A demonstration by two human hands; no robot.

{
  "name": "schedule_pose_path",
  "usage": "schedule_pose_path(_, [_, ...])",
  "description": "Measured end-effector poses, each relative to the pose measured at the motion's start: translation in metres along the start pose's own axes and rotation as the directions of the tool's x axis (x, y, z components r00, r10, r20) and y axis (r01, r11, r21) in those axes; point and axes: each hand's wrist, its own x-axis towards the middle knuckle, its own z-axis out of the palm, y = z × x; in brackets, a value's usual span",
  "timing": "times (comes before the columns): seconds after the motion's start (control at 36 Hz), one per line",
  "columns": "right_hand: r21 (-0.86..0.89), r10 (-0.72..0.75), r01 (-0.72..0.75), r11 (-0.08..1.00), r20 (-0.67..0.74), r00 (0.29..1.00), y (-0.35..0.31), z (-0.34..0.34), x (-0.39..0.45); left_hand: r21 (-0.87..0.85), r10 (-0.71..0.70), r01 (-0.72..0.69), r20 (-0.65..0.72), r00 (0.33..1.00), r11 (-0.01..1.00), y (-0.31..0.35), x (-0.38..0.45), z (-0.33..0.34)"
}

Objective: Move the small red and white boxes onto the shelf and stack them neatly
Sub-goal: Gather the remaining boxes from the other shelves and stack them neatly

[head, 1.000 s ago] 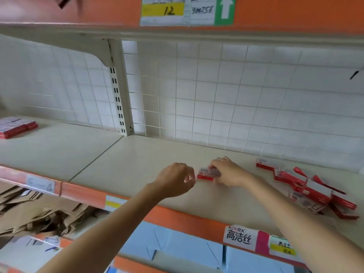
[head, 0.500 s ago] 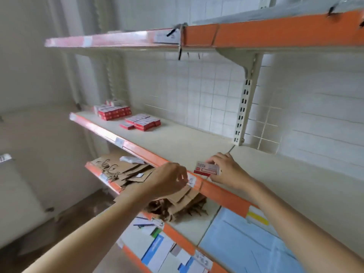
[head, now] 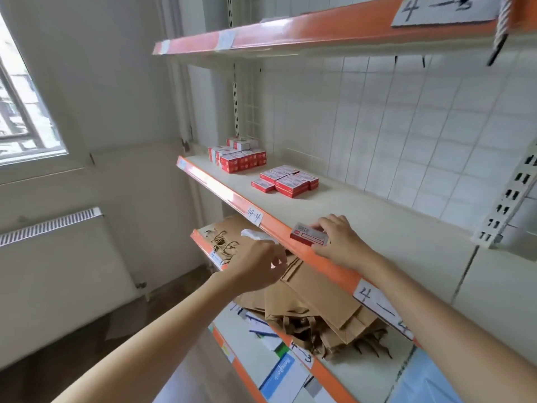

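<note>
Carrying one box along the shelf toward the stacks

Pinching a red and white box [head: 309, 237], the right hand [head: 340, 242] has carried it left, over the shelf's [head: 406, 228] front edge. Left hand [head: 255, 269] hangs loosely curled, empty. Two stacks [head: 284, 180] wait farther along; placing comes next.

Cream shelf [head: 377, 228], with a bright orange front edge [head: 279, 225] carrying white labels marked in dark ink. The box [head: 309, 237] in the right hand [head: 338, 242] is red along its side, white on top with a red band and grey print. Farther along, two stacks of boxes [head: 286, 180] [head: 238, 155] show the same red and white. The back wall [head: 421, 126] is white tile, gridded by dark lines. Below, brown paper bags [head: 313, 292] sit with brown twisted handles. Lowest down, blue and white packs [head: 279, 376], one with a green patch. The radiator [head: 52, 248] is white and ribbed.
</note>
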Motion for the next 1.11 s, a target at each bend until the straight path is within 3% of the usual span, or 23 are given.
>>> schedule_pose_path(0.25, [0.009,0.143,-0.143,0.990,-0.066,0.988,0.030,0.015,0.089,0.081,0.030,-0.032,0.024,0.999,0.996,-0.053,0.089,-0.011])
schedule_pose_path(0.47, [0.116,0.234,-0.222,0.968,-0.096,0.968,0.054,0.041,0.109,-0.051,0.132,-0.132,0.003,0.991,0.990,-0.085,0.150,0.015])
schedule_pose_path(0.61, [0.313,0.202,-0.178,0.933,-0.047,0.978,0.063,0.035,0.106,-0.201,0.180,-0.158,0.094,0.979,0.967,-0.093,0.180,0.036])
schedule_pose_path(0.69, [0.450,0.306,-0.212,0.867,-0.147,0.941,0.070,0.027,0.105,-0.272,0.170,-0.131,0.125,0.978,0.953,-0.100,0.196,0.038])
schedule_pose_path(0.78, [0.426,0.392,-0.260,0.867,-0.259,0.883,0.084,0.026,0.107,-0.394,0.161,-0.076,0.187,0.969,0.916,-0.109,0.208,0.037])
schedule_pose_path(0.89, [0.356,0.397,-0.289,0.889,-0.281,0.874,0.091,0.030,0.106,-0.462,0.060,0.046,0.212,0.976,0.886,-0.105,0.213,0.038])
schedule_pose_path(1.11, [0.294,0.398,-0.313,0.903,-0.299,0.867,0.088,0.032,0.104,-0.416,0.048,-0.011,0.079,0.996,0.909,-0.114,0.216,0.049])
